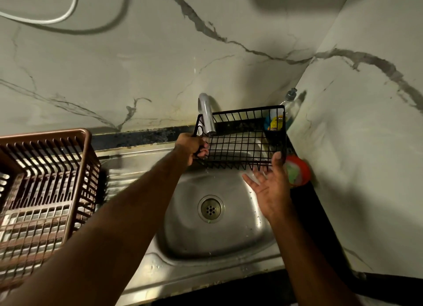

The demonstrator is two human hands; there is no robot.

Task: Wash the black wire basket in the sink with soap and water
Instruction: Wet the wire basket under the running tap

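The black wire basket (pixel 242 141) is held up over the steel sink (pixel 190 241), right under the chrome tap (pixel 206 115). My left hand (pixel 192 149) grips the basket's left end, fingers curled round the wires. My right hand (pixel 270 186) is spread open, palm up, just below the basket's near right corner, its fingertips at the basket's lower rim. A clear soap bottle (pixel 288 104) with a yellow label stands behind the basket in the corner. A few water drops fall under the basket.
A brown plastic dish rack (pixel 45 191) sits on the drainboard to the left. A round orange and green container (pixel 297 173) lies on the dark counter right of the sink. Marble walls close in behind and on the right. The drain (pixel 211 208) is uncovered.
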